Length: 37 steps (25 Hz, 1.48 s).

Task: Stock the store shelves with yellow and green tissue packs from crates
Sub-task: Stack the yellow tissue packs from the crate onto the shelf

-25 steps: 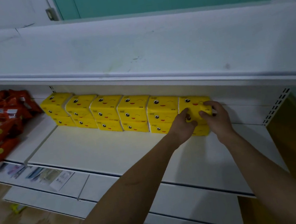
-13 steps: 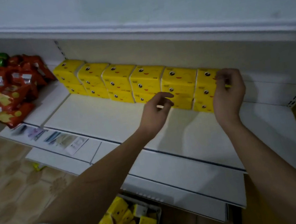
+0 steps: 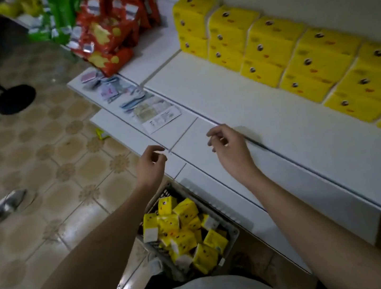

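A row of yellow tissue packs (image 3: pixel 299 52), stacked two high, lines the back of the white shelf (image 3: pixel 240 101). On the floor below the shelves stands a grey crate (image 3: pixel 233 231) holding several loose yellow tissue packs (image 3: pixel 186 232). My left hand (image 3: pixel 150 165) hovers above the front edge of the lower shelf with loosely curled fingers and holds nothing. My right hand (image 3: pixel 231 148) hovers beside it, over the lower shelf, also loosely curled and holding nothing. Both hands are well above the crate and apart from the shelved packs.
Red snack bags (image 3: pixel 113 26) and green bags (image 3: pixel 57 18) fill the shelf to the left. Small flat packets (image 3: pixel 132 101) lie along the lower shelf. A black round stand base (image 3: pixel 15 99) sits on the tiled floor at left. A white object (image 3: pixel 2 205) lies on the tiles.
Both hands have let go of the last yellow pack and pulled back from the row toward me. The view has tilted down, bringing the crate on the floor into sight.
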Each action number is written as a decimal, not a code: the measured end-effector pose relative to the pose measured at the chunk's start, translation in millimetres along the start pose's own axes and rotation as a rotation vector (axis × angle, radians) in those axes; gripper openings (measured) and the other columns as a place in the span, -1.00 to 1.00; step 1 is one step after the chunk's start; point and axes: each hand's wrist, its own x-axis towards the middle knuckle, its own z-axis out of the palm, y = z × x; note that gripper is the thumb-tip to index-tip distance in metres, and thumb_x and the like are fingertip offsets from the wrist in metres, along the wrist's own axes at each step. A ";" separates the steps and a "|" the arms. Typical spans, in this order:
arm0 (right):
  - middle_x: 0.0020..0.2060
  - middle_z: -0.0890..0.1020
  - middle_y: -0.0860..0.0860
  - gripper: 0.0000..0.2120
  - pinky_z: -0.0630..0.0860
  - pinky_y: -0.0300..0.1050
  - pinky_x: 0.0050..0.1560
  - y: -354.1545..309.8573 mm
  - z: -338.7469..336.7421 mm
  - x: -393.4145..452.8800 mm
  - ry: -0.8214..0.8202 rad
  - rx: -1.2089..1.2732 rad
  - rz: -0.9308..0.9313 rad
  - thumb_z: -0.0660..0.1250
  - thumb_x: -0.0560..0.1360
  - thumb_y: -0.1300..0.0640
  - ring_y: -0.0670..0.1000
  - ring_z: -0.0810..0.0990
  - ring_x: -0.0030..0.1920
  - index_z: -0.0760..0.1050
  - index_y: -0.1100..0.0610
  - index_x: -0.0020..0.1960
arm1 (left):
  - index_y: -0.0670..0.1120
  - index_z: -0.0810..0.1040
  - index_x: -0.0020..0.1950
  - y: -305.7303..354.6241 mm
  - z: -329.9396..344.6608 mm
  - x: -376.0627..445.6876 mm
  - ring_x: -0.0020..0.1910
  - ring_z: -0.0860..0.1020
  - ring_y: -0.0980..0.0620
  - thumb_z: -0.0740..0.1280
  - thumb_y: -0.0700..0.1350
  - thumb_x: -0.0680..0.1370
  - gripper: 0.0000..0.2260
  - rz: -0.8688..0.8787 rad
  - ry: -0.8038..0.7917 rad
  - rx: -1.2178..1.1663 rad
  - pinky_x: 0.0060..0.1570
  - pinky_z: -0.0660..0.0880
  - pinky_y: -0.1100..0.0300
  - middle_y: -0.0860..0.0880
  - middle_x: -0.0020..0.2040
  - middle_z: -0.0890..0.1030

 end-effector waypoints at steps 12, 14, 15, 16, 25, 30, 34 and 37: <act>0.19 0.57 0.19 -0.77 0.53 0.14 0.20 209.3 309.1 -25.5 -0.328 0.050 1.082 0.18 0.63 0.08 0.18 0.56 0.17 0.51 0.17 0.16 | -0.21 0.50 0.27 -326.7 -49.8 75.8 -0.03 0.50 -0.14 0.32 -0.18 0.54 -0.69 -0.808 -0.237 -0.028 -0.12 0.38 0.12 -0.19 0.04 0.56; 0.24 0.54 0.25 -0.67 0.45 0.16 0.29 262.7 351.4 -26.2 -0.343 -0.008 1.095 0.15 0.63 0.13 0.23 0.51 0.25 0.48 0.30 0.27 | -0.23 0.53 0.25 -385.5 -24.1 94.2 -0.08 0.53 -0.14 0.33 -0.17 0.50 -0.67 -0.822 -0.284 -0.024 -0.19 0.43 0.11 -0.19 0.00 0.59; 0.25 0.52 0.27 -0.66 0.43 0.13 0.31 288.4 370.2 -25.1 -0.356 -0.034 1.088 0.14 0.63 0.16 0.25 0.49 0.28 0.45 0.34 0.29 | -0.21 0.54 0.23 -417.9 -9.4 101.7 -0.09 0.55 -0.16 0.35 -0.11 0.43 -0.61 -0.833 -0.318 -0.014 -0.19 0.48 0.06 -0.20 -0.01 0.60; 0.27 0.51 0.27 -0.66 0.44 0.08 0.28 311.9 386.4 -24.5 -0.366 -0.054 1.084 0.13 0.63 0.18 0.26 0.47 0.29 0.43 0.35 0.32 | -0.17 0.54 0.23 -449.6 5.3 106.3 -0.06 0.58 -0.20 0.36 -0.03 0.34 -0.52 -0.855 -0.325 -0.012 -0.13 0.54 -0.02 -0.23 0.02 0.60; 0.28 0.47 0.21 -0.55 0.34 -0.16 0.09 412.5 466.9 -44.2 -0.420 0.079 1.069 0.12 0.63 0.30 0.19 0.39 0.38 0.20 0.17 0.50 | -0.19 0.42 0.36 -547.8 73.0 109.3 0.07 0.48 -0.12 0.37 -0.10 0.55 -0.59 -1.000 -0.271 -0.076 -0.01 0.37 0.08 -0.13 0.11 0.51; 0.39 0.36 0.20 -0.49 0.30 -0.43 0.18 367.1 452.8 -50.8 -0.353 0.074 0.828 0.15 0.54 0.47 0.16 0.33 0.42 0.25 0.25 0.46 | -0.10 0.42 0.39 -514.2 40.0 104.9 0.20 0.53 -0.19 0.53 0.06 0.40 -0.37 -1.104 -0.198 -0.204 0.17 0.52 -0.13 -0.14 0.26 0.54; 0.43 0.26 0.11 -0.47 0.24 -0.45 0.18 298.9 430.8 -59.0 -0.416 -0.079 0.725 0.15 0.52 0.44 0.07 0.30 0.41 0.28 0.21 0.46 | -0.11 0.45 0.28 -465.6 0.3 84.4 0.09 0.57 -0.17 0.53 0.05 0.39 -0.45 -1.139 -0.134 -0.290 -0.22 0.53 0.07 -0.15 0.14 0.57; 0.35 0.36 0.04 -0.56 0.33 -0.14 0.32 237.0 401.5 -68.7 -0.397 -0.180 0.645 0.17 0.52 0.32 0.05 0.39 0.34 0.42 0.14 0.38 | -0.18 0.45 0.28 -416.7 -27.7 61.3 0.00 0.57 -0.17 0.50 -0.01 0.41 -0.48 -1.160 -0.160 -0.384 -0.29 0.51 0.11 -0.23 0.13 0.56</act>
